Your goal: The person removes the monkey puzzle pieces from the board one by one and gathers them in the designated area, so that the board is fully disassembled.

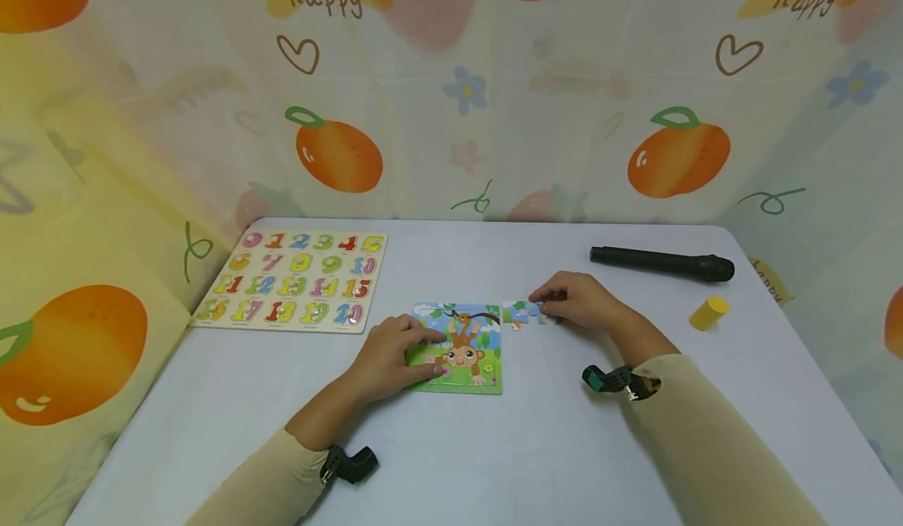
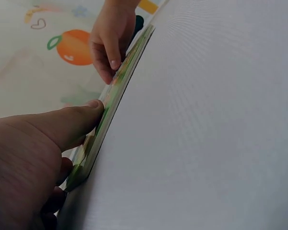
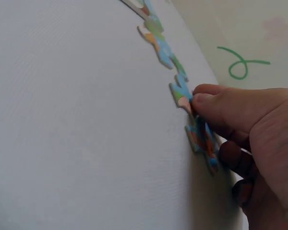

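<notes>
A square monkey jigsaw puzzle (image 1: 463, 357) lies flat in the middle of the table. My left hand (image 1: 384, 357) rests on its left side, thumb and forefinger extended over the picture; in the left wrist view the thumb (image 2: 79, 120) lies along the board's edge. Just right of the board, loose jigsaw pieces (image 1: 516, 313) lie in a row. My right hand (image 1: 582, 301) is over the row's right end, pinching a puzzle piece (image 3: 181, 93) between thumb and fingers. Beneath those fingers another blue and brown piece (image 3: 197, 139) shows in the right wrist view, partly covered.
A number board (image 1: 292, 281) with colourful numerals lies at the back left. At the back right is a black microphone (image 1: 659, 263), with a yellow cylinder (image 1: 708, 313) in front of it. A printed curtain (image 1: 466, 150) hangs behind the white table (image 1: 508, 463).
</notes>
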Available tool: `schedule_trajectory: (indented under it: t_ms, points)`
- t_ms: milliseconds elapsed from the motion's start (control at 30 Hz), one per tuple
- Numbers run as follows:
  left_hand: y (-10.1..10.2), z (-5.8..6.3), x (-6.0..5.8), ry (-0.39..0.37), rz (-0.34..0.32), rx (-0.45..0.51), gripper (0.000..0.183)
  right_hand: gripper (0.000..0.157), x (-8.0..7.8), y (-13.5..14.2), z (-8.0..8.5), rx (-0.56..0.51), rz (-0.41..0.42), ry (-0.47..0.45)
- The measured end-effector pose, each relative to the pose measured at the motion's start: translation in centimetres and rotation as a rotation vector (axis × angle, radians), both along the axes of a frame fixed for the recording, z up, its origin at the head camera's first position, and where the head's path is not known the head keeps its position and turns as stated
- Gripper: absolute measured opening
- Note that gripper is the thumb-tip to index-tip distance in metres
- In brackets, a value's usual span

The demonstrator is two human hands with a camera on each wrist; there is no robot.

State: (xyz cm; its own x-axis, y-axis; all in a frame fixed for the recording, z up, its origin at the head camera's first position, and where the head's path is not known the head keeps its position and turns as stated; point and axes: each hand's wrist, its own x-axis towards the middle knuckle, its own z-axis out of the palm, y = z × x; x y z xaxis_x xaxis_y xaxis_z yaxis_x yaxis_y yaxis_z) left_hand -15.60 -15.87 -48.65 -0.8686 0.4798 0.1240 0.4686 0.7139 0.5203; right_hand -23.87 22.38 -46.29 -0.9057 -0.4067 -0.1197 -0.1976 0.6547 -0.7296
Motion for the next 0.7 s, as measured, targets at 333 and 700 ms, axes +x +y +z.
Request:
schedule_trajectory:
  t_ms: [333, 700]
  points:
    - [0.01, 0.41, 0.19, 0.019, -0.013, 0.006, 0.049, 0.021, 0.09, 0.23, -0.13, -0.033, -0.029, -0.019]
    - [0.50, 0.85, 0.23, 0.024, -0.028, 0.047, 0.041, 0.021, 0.03, 0.32, 0.09, -0.103, -0.017, -0.028]
